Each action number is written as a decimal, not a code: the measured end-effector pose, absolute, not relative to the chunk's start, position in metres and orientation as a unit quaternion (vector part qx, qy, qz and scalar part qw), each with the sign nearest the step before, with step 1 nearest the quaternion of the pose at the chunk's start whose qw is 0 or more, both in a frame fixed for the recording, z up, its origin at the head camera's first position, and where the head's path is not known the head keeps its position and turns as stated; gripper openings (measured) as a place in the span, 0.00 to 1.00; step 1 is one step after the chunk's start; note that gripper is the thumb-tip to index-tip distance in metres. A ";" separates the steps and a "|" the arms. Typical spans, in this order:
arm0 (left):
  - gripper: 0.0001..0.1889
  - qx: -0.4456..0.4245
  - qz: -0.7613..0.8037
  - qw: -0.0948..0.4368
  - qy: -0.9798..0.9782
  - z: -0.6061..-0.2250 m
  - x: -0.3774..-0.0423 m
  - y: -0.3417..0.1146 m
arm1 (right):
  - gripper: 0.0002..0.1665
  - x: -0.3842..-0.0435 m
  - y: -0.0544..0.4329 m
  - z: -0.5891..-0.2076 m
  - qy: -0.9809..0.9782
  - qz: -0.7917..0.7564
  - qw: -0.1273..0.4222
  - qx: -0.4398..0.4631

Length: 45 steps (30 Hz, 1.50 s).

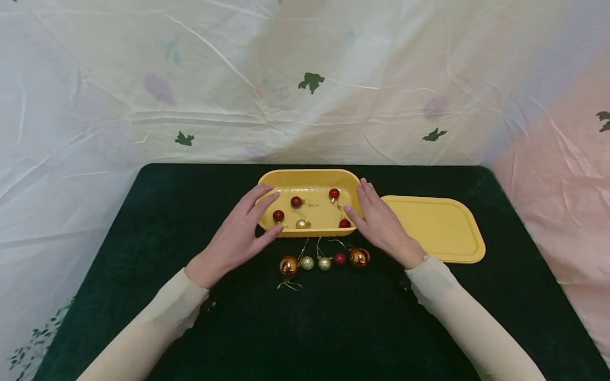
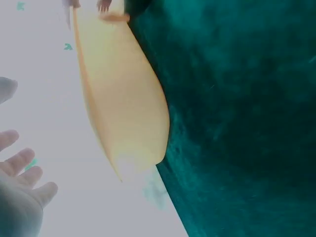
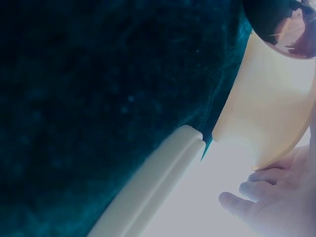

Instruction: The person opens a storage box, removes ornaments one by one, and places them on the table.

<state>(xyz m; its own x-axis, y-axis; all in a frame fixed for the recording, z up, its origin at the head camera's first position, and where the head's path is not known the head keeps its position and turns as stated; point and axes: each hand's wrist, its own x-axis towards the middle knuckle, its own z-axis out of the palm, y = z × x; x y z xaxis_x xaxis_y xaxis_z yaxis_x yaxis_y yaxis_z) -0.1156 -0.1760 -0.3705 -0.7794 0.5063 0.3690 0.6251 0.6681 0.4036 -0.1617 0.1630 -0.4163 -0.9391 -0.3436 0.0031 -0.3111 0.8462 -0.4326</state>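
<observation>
Pale sleeves (image 1: 147, 317) frame a left hand (image 1: 235, 233) and right hand (image 1: 383, 227), fingers extended, gripping nothing, at opposite ends of a yellow container (image 1: 310, 182) holding baubles (image 1: 296, 202) on the table (image 1: 310, 328); pulled nearer, it could send the front row of ornaments (image 1: 324, 263) rolling.

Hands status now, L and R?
Left hand: open, fingers spread at the left end of the yellow box, gripping nothing.
Right hand: open, fingers extended at its right end, gripping nothing.
</observation>
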 end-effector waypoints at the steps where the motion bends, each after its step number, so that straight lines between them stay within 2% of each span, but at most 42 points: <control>1: 0.36 -0.313 -0.255 0.103 -0.909 -0.370 -0.120 -0.175 | 0.51 -0.162 0.163 -0.417 0.960 -0.220 0.037 -0.170; 8: 0.36 -0.322 -0.236 0.016 -0.917 -0.375 -0.146 -0.169 | 0.52 -0.162 0.163 -0.418 0.960 -0.220 0.040 -0.171; 16: 0.27 -0.330 -0.225 -0.061 -0.915 -0.379 -0.173 -0.165 | 0.52 -0.161 0.164 -0.420 0.960 -0.220 0.038 -0.168; 22: 0.25 -0.344 -0.211 -0.134 -0.905 -0.377 -0.187 -0.163 | 0.52 -0.159 0.164 -0.419 0.959 -0.223 0.038 -0.171; 35: 0.17 -0.365 -0.128 -0.205 -0.899 -0.377 -0.202 -0.156 | 0.52 -0.157 0.163 -0.419 0.961 -0.216 0.040 -0.169; 45: 0.14 -0.362 -0.089 -0.203 -0.905 -0.376 -0.202 -0.153 | 0.51 -0.158 0.162 -0.420 0.960 -0.218 0.038 -0.174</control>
